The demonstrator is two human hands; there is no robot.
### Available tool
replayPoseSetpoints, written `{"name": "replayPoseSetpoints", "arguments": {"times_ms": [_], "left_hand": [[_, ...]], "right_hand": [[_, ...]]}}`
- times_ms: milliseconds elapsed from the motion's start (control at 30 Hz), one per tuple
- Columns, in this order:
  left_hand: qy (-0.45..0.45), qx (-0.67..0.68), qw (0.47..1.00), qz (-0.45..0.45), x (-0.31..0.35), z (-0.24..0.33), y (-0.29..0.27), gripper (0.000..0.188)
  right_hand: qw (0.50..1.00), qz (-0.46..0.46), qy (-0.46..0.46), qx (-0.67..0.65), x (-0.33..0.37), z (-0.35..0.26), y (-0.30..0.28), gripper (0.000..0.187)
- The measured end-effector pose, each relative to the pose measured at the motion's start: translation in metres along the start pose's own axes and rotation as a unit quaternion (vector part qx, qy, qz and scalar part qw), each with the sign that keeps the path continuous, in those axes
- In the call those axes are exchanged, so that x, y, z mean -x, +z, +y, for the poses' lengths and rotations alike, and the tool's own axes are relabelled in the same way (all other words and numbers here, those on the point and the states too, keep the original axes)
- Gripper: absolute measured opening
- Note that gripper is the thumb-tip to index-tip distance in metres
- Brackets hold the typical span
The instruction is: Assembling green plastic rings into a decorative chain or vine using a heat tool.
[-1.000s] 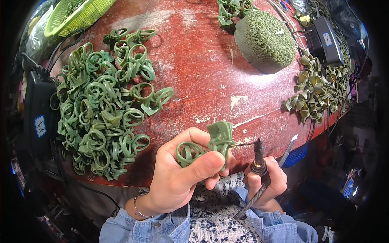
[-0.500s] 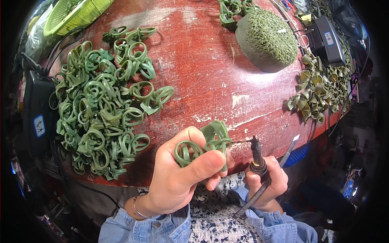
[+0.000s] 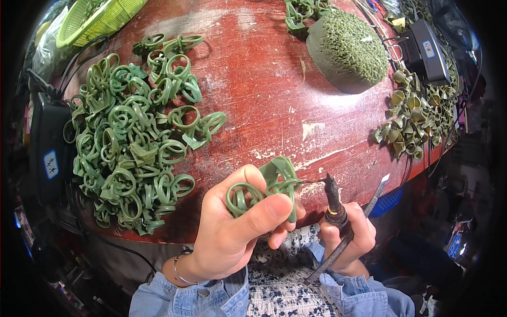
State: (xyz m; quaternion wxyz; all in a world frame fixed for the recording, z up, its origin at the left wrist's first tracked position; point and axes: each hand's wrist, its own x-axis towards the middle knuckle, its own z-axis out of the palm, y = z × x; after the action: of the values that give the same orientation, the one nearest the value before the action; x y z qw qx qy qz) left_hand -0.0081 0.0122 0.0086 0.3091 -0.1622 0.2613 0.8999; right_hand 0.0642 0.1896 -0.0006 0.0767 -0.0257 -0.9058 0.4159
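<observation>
My left hand [image 3: 237,230] is closed on a green wax piece [image 3: 281,170] made of joined rings and a flat tab, pinched between thumb and fingers. One loop of it [image 3: 238,199] shows beside the thumb. In my right hand [image 3: 353,240] is a dark-tipped wax pen [image 3: 334,198], gripped by its ribbed collar. Its thin wire tip points left and meets the right side of the green piece; whether it touches or passes just behind cannot be made out. A narrow metal file [image 3: 327,260] lies slantwise through the same right hand.
A heap of green wax rings [image 3: 127,142] covers the table's left side. Far right of centre sits a rough-topped green block [image 3: 348,53]. Olive curled wax pieces [image 3: 412,113] lie at right. Black boxes [image 3: 50,148] [image 3: 430,55] with cables flank the red table; a yellow-green basket [image 3: 95,24] stands far left.
The wax pen's head has tilted slightly up and left, and the green wax piece has shifted a little left. Both hands keep their holds.
</observation>
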Motion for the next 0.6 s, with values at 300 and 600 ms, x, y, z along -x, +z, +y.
{"name": "replayPoseSetpoints", "arguments": {"times_ms": [300, 600], "left_hand": [[0.005, 0.001, 1.000, 0.000, -0.0001, 0.0004, 0.0000, 0.017], [0.005, 0.004, 1.000, 0.001, 0.0000, 0.0008, 0.0011, 0.016]], "right_hand": [[1.000, -0.003, -0.020, 0.005, -0.0020, 0.0014, 0.0000, 0.034], [1.000, 0.000, -0.022, 0.003, -0.0022, 0.0009, 0.0003, 0.034]]}}
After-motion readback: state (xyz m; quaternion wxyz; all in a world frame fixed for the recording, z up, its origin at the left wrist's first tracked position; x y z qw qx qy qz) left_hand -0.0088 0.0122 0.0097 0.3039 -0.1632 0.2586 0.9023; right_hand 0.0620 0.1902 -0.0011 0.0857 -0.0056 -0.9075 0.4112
